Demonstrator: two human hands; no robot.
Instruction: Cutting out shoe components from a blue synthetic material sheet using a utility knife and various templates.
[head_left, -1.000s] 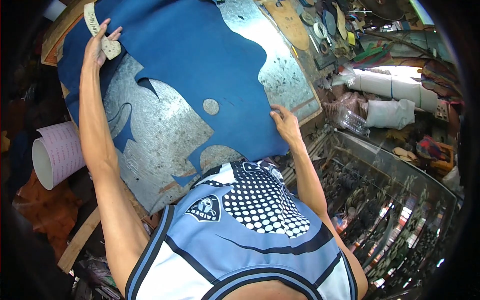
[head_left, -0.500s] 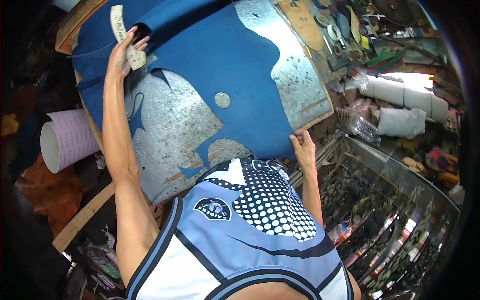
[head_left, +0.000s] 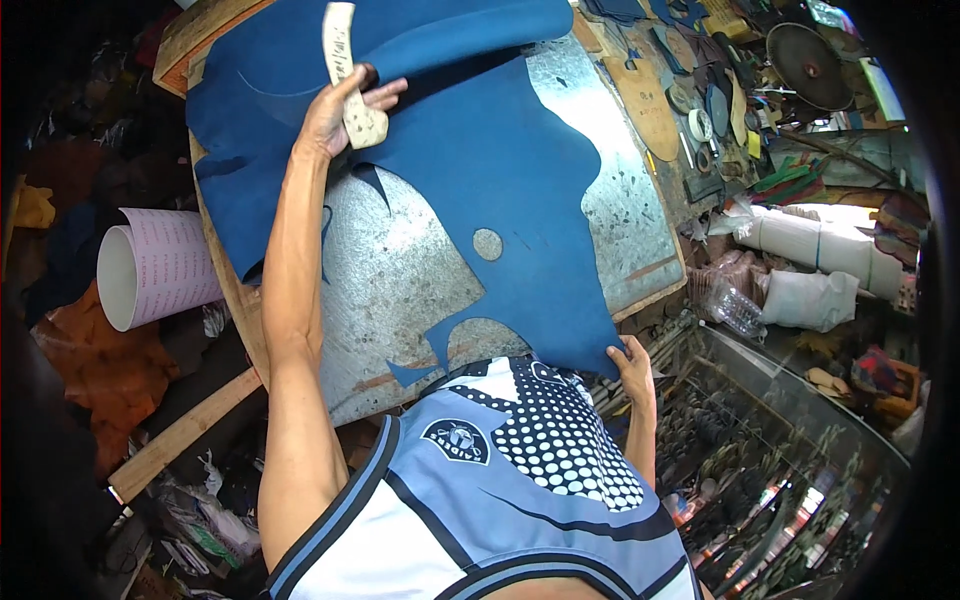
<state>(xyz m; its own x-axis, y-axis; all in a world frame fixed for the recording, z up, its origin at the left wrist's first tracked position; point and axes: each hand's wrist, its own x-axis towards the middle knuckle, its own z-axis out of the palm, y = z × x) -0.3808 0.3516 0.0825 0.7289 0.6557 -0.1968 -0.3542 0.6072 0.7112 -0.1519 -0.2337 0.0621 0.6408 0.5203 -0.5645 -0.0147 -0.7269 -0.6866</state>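
A large blue leather sheet (head_left: 520,190) with cut-out gaps and a round hole lies over a metal-topped board (head_left: 400,250). My left hand (head_left: 332,112), above the sheet's far left part, grips a curved cream template (head_left: 340,45) with handwriting on it. The thumb lies across the template, while some fingers stretch out to the right. At the sheet's near right corner, my right hand (head_left: 634,370) pinches the leather edge between thumb and fingers. The far side of the sheet is rolled over in a fold.
A pale printed roll (head_left: 165,268) stands left of the board, near brown leather (head_left: 100,350) and a wooden plank (head_left: 185,430). Tape rolls (head_left: 699,124) and tools crowd the far right, beside wrapped white rolls (head_left: 820,245). A glass-topped case (head_left: 780,400) sits near right.
My left hand has moved right across the sheet with the template. The sheet's near right corner has shifted slightly right, still in my right hand. The whole view has also shifted.
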